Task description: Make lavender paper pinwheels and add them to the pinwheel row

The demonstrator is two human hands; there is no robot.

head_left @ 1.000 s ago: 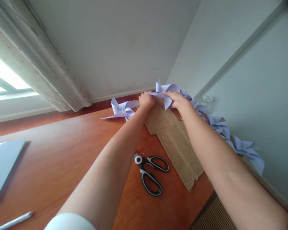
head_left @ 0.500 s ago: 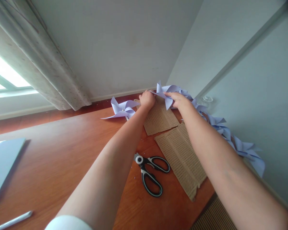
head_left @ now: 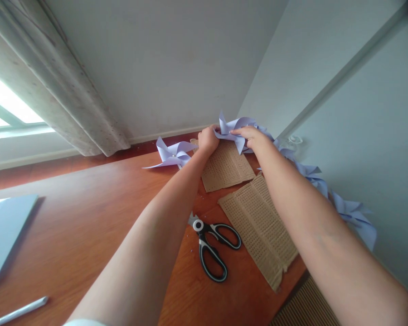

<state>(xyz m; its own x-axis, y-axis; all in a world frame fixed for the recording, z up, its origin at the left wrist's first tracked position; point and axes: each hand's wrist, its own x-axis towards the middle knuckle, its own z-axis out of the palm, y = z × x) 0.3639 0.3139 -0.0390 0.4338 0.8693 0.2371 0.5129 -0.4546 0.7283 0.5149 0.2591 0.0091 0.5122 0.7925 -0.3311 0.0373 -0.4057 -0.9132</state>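
Both my arms reach to the far corner of the wooden table [head_left: 71, 226]. My left hand [head_left: 208, 139] is closed over the far end of a perforated cardboard piece [head_left: 226, 170]. My right hand [head_left: 251, 136] pinches a white paper pinwheel [head_left: 233, 129] held just above that cardboard. A second, longer perforated cardboard piece [head_left: 258, 226] lies apart from the first, under my right forearm. Black-handled scissors [head_left: 212, 249] lie shut between my forearms.
Another paper pinwheel [head_left: 172, 154] lies left of my left hand. Several more pinwheels [head_left: 347, 208] line the right wall. A pale sheet [head_left: 3, 231] and a pen-like rod [head_left: 18, 311] lie at the near left. A curtain [head_left: 54, 90] hangs at the left.
The cardboard has come apart into two pieces: the far piece stayed under my hands while the longer piece slid nearer and to the right. My hands have hardly shifted.
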